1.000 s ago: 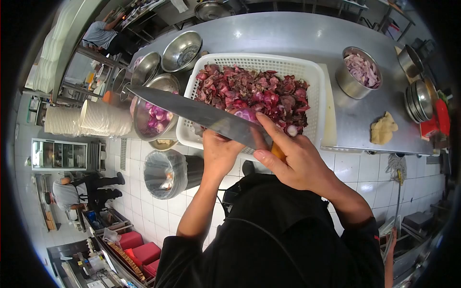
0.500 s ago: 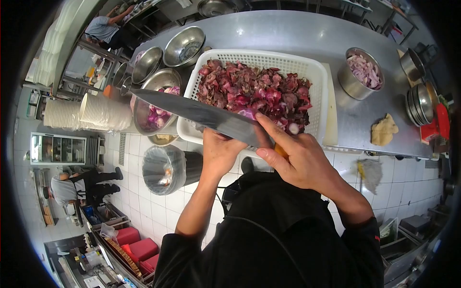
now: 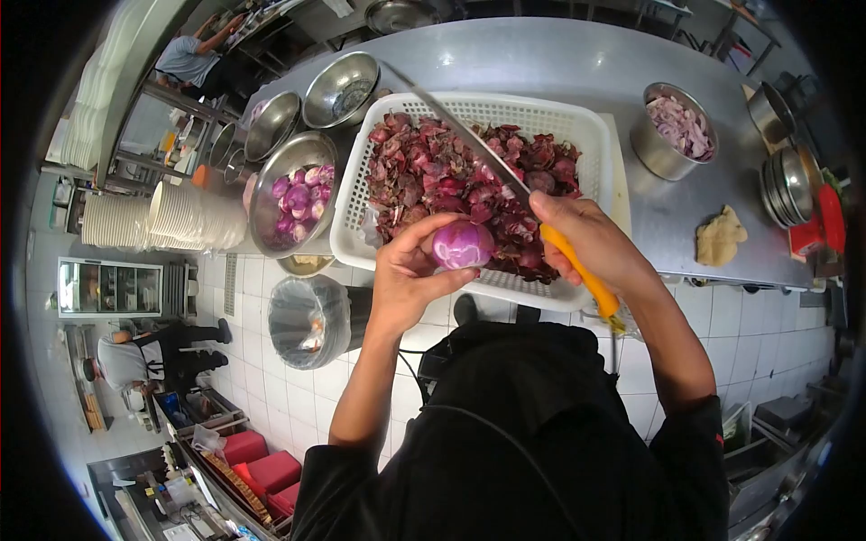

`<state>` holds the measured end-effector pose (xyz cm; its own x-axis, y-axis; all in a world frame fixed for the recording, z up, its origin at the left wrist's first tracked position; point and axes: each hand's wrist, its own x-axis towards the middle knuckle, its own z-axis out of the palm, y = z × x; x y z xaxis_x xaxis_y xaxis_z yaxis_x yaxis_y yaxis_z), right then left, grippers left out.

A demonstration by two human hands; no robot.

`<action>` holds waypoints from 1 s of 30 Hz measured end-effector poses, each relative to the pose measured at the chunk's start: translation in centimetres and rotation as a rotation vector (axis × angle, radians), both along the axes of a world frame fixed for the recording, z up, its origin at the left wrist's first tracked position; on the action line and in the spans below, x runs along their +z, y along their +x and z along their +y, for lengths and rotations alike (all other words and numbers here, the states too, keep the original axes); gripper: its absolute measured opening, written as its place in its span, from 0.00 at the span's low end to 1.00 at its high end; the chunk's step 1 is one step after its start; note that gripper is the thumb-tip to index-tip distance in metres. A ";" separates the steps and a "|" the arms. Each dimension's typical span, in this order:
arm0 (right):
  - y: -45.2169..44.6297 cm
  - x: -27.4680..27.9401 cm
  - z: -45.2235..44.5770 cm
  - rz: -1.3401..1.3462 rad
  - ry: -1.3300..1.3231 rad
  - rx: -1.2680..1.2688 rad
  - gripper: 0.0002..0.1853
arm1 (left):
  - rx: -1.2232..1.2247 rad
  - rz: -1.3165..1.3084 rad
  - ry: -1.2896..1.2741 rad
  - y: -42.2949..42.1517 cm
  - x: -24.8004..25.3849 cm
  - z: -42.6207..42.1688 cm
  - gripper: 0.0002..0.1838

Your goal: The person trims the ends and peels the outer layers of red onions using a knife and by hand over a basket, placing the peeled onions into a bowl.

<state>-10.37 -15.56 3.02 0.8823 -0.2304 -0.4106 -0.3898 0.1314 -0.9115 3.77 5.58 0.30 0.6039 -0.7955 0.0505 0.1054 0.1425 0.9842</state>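
With our left hand (image 3: pixel 404 281) wrapped around the onion (image 3: pixel 463 244) over the basket's (image 3: pixel 591 135) near side and our right hand's (image 3: pixel 595 242) grip closed on the knife (image 3: pixel 478 145), we do best holding the onion steady and angling the knife away.

The black top (image 3: pixel 514 469) has short, loose sleeves (image 3: pixel 336 487). A thin curved line (image 3: pixel 496 424) (cord or seam, hard to tell) crosses its front; a small red mark (image 3: pixel 719 440) edges the right sleeve (image 3: pixel 690 451).
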 end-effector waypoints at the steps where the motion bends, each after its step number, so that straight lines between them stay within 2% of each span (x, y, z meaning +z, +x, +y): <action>1: 0.3 -0.5 -0.3 0.010 -0.011 -0.029 0.30 | 0.002 0.044 -0.017 0.0 0.1 0.0 0.34; 5: 0.4 -1.4 0.1 0.027 0.072 -0.087 0.31 | 0.046 0.004 0.040 0.3 -0.1 0.0 0.35; 8: 0.1 -0.9 1.3 0.001 -0.018 -0.131 0.33 | 0.068 -0.034 0.090 0.1 0.6 -0.2 0.34; 11: -0.4 -1.0 1.1 -0.085 0.005 -0.075 0.34 | 0.089 -0.059 0.080 -0.1 1.0 -0.7 0.32; 13: -0.3 -0.2 0.7 0.037 0.061 -0.078 0.36 | 0.069 -0.077 0.093 0.0 1.0 -0.7 0.31; 17: -1.0 -0.5 0.2 0.009 0.048 -0.059 0.38 | 0.055 -0.156 0.069 0.0 1.1 -1.2 0.31; 23: -2.6 0.7 3.7 -0.353 -0.549 0.042 0.36 | 0.040 -0.248 0.167 0.2 0.7 -1.4 0.32; 25: -2.6 1.9 4.4 -0.346 -0.551 0.100 0.38 | 0.027 -0.294 0.295 -0.1 2.1 -1.4 0.33; 30: -2.3 1.2 4.8 -0.425 -0.595 0.105 0.38 | 0.075 -0.343 0.270 -0.9 2.8 -1.5 0.33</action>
<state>-12.69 -10.76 4.23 0.9669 -0.2134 0.1401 0.0298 -0.4507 -0.8922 2.91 4.07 3.08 0.6452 -0.7621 0.0544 -0.2349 -0.1302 0.9633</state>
